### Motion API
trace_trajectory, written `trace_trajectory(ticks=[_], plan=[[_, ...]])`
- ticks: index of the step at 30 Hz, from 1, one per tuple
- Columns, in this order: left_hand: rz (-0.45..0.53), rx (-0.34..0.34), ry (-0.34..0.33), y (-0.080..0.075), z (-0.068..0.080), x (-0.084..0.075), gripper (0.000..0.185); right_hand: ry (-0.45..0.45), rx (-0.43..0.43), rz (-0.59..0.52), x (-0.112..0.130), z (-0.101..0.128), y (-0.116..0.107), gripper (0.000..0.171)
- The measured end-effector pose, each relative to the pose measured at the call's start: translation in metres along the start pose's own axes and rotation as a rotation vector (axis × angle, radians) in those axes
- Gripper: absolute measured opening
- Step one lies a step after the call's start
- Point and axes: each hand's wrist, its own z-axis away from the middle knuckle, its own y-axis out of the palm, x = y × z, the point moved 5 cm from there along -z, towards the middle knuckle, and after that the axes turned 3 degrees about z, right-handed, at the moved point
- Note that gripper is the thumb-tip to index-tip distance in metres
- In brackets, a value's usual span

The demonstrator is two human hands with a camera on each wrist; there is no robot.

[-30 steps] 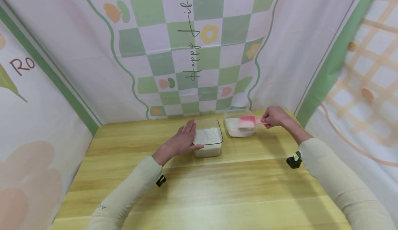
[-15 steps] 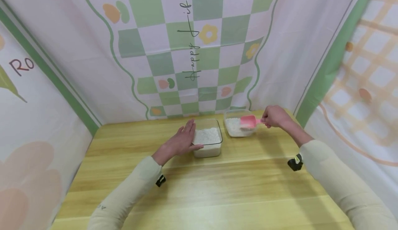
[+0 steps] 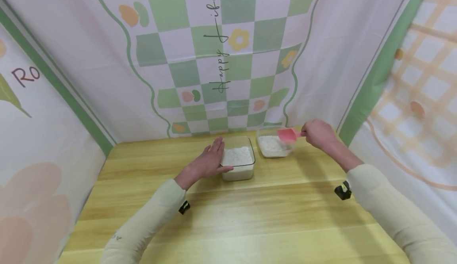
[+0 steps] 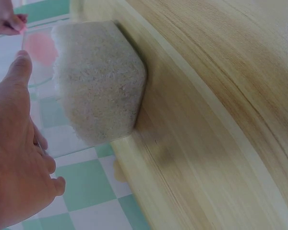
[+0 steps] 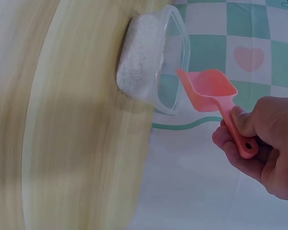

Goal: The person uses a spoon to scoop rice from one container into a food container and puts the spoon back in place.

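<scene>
My right hand grips the handle of a pink scoop, thumb pressed on it. In the right wrist view no grains show in the scoop, which is tilted above the rim of a clear plastic container. White rice lies in that container. To its left stands a clear container with a dark rim, filled higher with rice. My left hand rests against this container's left side with fingers straight and thumb along the near rim.
Both containers stand near the back of a wooden table. A checked green and white curtain hangs right behind them, with more printed cloth on the sides.
The white rice seen in the scoop a second ago is gone from it. My right hand has risen slightly and turned the scoop, shifting it a little right. The left hand stays put.
</scene>
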Motion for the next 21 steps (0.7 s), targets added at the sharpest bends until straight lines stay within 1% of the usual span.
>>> trace_trajectory(ticks=[3,8,10,15,21], plan=[[0.006,0.006,-0.002,0.000,0.000,0.000,0.099,0.003,-0.009,-0.050,-0.001,0.001,-0.001,0.013],[0.008,0.014,-0.004,0.000,0.001,-0.001,0.099,0.029,0.005,-0.229,-0.004,0.005,-0.001,0.017],[0.005,0.020,-0.006,0.000,0.001,-0.001,0.100,0.028,-0.001,-0.279,-0.003,0.007,-0.003,0.018],[0.000,0.027,-0.011,0.001,0.001,0.000,0.100,0.012,-0.033,-0.323,0.009,0.010,-0.012,0.019],[0.004,0.018,-0.003,0.000,0.001,-0.001,0.100,-0.029,-0.049,-0.349,0.034,0.009,-0.023,0.019]])
